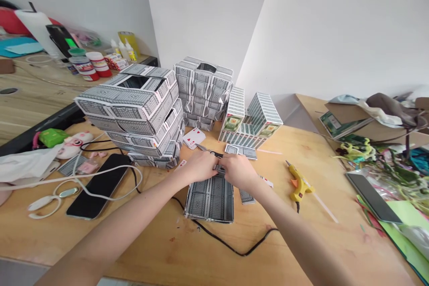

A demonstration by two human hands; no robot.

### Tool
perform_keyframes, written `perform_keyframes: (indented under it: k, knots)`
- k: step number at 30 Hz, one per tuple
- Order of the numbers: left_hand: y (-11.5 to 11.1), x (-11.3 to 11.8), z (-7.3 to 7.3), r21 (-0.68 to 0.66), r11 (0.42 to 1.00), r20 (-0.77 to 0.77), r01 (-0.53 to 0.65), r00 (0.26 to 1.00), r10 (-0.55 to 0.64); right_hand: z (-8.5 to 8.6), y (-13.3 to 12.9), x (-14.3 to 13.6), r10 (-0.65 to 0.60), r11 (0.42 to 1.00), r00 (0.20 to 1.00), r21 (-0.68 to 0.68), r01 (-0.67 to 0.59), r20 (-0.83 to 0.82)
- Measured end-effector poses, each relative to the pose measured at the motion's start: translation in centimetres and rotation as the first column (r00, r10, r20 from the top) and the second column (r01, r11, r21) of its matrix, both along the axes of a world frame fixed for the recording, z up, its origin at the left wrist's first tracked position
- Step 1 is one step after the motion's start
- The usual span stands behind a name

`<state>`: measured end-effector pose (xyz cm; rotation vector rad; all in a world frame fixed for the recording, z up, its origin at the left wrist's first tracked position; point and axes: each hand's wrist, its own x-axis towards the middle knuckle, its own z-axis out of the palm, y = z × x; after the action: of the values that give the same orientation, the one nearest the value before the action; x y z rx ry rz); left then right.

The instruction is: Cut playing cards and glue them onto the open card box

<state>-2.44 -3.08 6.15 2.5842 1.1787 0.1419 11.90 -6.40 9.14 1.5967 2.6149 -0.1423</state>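
An open box made of grey-patterned playing cards (209, 199) lies in front of me on the wooden table. At its far end my left hand (201, 165) is closed, fingers bent over the box's edge. Close beside it my right hand (238, 170) is closed on the same far end, thumb and fingers pressed together. A small dark piece shows between the hands; I cannot make out what it is. Behind my left hand lie loose playing cards (193, 137), with a grey metal tip by them. Face-down cards (247, 196) lie near my right wrist.
Stacked card boxes (134, 103) stand at left, another card structure (204, 89) behind. Card packs (263, 116) stand back right. A yellow glue gun (298, 183) lies right; a phone (100, 185), scissors (47, 203) and white cable lie left. A black cord (234, 250) crosses the front.
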Motion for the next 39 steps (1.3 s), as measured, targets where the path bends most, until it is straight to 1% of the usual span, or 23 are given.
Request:
perform_keyframes:
  k: [2,4,6,7,8,9,10,11,13,15,16,17,18,20,21,23,25,26,28,34,37,39]
  knots:
    - [0.0,0.1,0.2,0.022,1.0,-0.016,0.008,1.0,-0.007,-0.3,-0.5,-0.2,0.016,0.999,1.0,0.049,-0.015,-0.01]
    - [-0.1,0.2,0.2,0.035,0.999,-0.028,0.018,0.999,-0.017,-0.8,-0.8,0.0,0.019,0.995,0.998,0.097,-0.014,-0.054]
    - [-0.1,0.2,0.3,0.033,0.999,-0.036,0.021,0.999,-0.019,-1.2,-1.0,0.7,-0.012,0.994,0.985,0.109,0.031,-0.174]
    - [-0.2,0.1,0.3,0.027,0.999,-0.03,0.017,0.999,-0.016,-1.5,-1.1,1.2,-0.043,0.993,0.963,0.093,0.07,-0.266]
    - [-0.2,0.0,0.3,0.019,1.0,-0.013,0.012,1.0,-0.011,-1.8,-1.1,1.8,-0.084,0.991,0.921,0.063,0.116,-0.379]
    - [-0.2,-0.1,0.3,0.011,1.0,0.015,0.008,1.0,-0.008,-2.1,-1.2,2.4,-0.132,0.987,0.857,0.019,0.162,-0.499]
    - [-0.2,-0.3,0.3,0.003,1.0,0.053,0.008,0.999,-0.008,-2.5,-1.4,2.9,-0.185,0.977,0.768,-0.032,0.209,-0.613]
    - [-0.2,-0.4,0.3,-0.002,1.0,0.095,0.013,0.995,-0.013,-3.0,-1.6,3.4,-0.239,0.963,0.66,-0.085,0.257,-0.712]
    - [-0.1,-0.6,0.3,-0.01,0.999,0.167,0.037,0.985,-0.035,-4.2,-2.2,3.9,-0.323,0.925,0.431,-0.184,0.332,-0.843]
    - [0.0,-0.7,0.3,-0.009,0.999,0.203,0.053,0.978,-0.05,-5.5,-2.9,3.6,-0.375,0.882,0.213,-0.276,0.383,-0.902]
    - [0.0,-0.7,0.3,-0.004,0.999,0.204,0.051,0.978,-0.049,-6.2,-3.3,3.1,-0.395,0.861,0.123,-0.319,0.397,-0.911]
    - [0.0,-0.7,0.4,0.003,0.999,0.193,0.044,0.98,-0.044,-6.9,-3.7,2.6,-0.403,0.851,0.055,-0.352,0.389,-0.913]
    - [-0.1,-0.6,0.5,0.012,0.999,0.171,0.034,0.985,-0.036,-7.5,-4.0,2.0,-0.41,0.848,0.012,-0.377,0.374,-0.912]
    - [-0.3,-0.2,0.8,0.042,0.999,0.094,0.014,0.995,-0.018,-8.4,-4.5,0.8,-0.427,0.851,-0.023,-0.41,0.328,-0.904]
    - [-0.5,0.0,1.0,0.058,0.998,0.048,0.011,0.999,-0.014,-8.7,-4.6,0.3,-0.426,0.852,-0.022,-0.409,0.327,-0.905]
    - [-0.9,0.6,1.3,0.084,0.996,-0.031,0.02,0.999,-0.017,-9.1,-4.8,-0.4,-0.416,0.86,0.021,-0.386,0.334,-0.909]
    - [-1.2,1.2,1.6,0.094,0.995,-0.071,0.036,0.997,-0.029,-9.3,-4.9,-0.7,-0.402,0.868,0.076,-0.353,0.349,-0.912]
    - [-1.2,1.5,1.7,0.092,0.995,-0.076,0.042,0.997,-0.035,-9.3,-5.0,-0.7,-0.398,0.869,0.096,-0.342,0.356,-0.912]
    - [-1.1,1.8,1.7,0.073,0.996,-0.072,0.045,0.997,-0.04,-9.3,-5.0,-0.7,-0.397,0.866,0.11,-0.332,0.374,-0.911]
    - [-0.4,1.6,1.3,-0.057,0.996,-0.03,0.063,0.997,-0.064,-9.5,-5.1,-0.8,-0.402,0.858,0.093,-0.339,0.386,-0.911]
    - [-0.1,1.4,1.2,-0.109,0.988,0.015,0.107,0.994,-0.106,-9.4,-5.1,-0.9,-0.392,0.865,0.095,-0.332,0.376,-0.915]
    - [-0.1,1.2,1.2,-0.098,0.982,0.061,0.159,0.986,-0.154,-9.3,-5.1,-0.8,-0.396,0.863,0.097,-0.334,0.378,-0.913]
